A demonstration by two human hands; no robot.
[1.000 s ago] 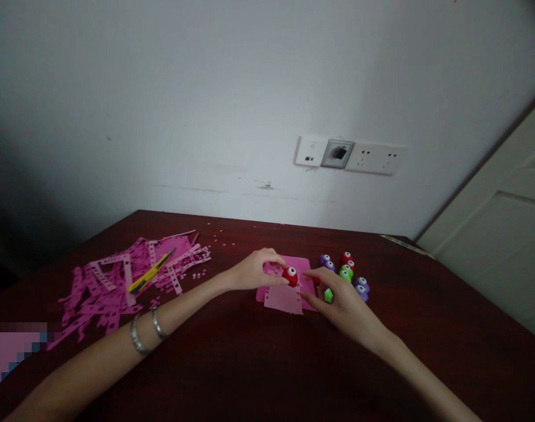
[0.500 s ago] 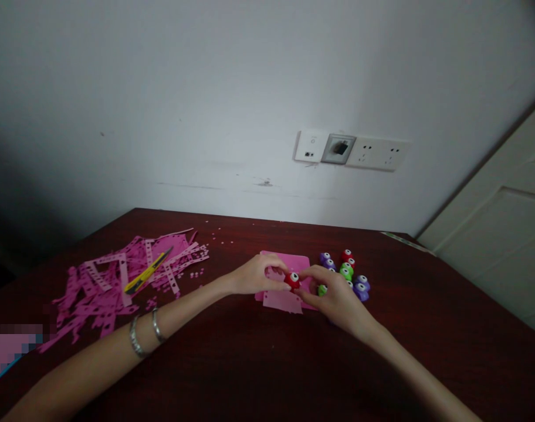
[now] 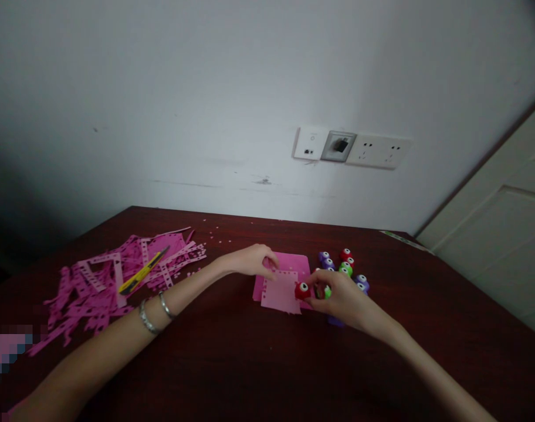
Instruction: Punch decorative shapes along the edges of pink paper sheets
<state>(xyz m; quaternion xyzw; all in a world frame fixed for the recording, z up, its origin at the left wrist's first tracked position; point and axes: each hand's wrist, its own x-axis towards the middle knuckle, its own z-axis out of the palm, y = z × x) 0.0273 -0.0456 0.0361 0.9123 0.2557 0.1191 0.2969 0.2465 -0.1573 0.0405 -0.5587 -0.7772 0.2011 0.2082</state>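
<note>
Between the thumb and fingers of my right hand [image 3: 344, 296] is a small red craft punch [image 3: 300, 292] with a white, eye-like button on top. It is at the right edge of a light pink sheet [image 3: 280, 296], which has small punched holes along its upper and left edges. My left hand [image 3: 250, 259] is over the upper left of the papers, thumb and fingers apart, holding nothing. Under the light sheet lies darker pink paper [image 3: 296, 261]. More punches stand beyond my right hand: a purple one [image 3: 324, 258], a red one [image 3: 346, 256] and a green one [image 3: 345, 269]. My right hand partly hides others.
Punched pink paper strips [image 3: 89, 287] lie heaped on the left of the dark red table [image 3: 232, 369], a yellow utility knife [image 3: 142, 274] on top. Tiny paper bits are scattered nearby. Behind rises a wall with sockets [image 3: 379, 151]; a white door [image 3: 505, 234] stands right.
My left hand has let go of the red craft punch and drawn back up and left. My right hand has moved the punch slightly right and down, uncovering the light sheet's punched edge.
</note>
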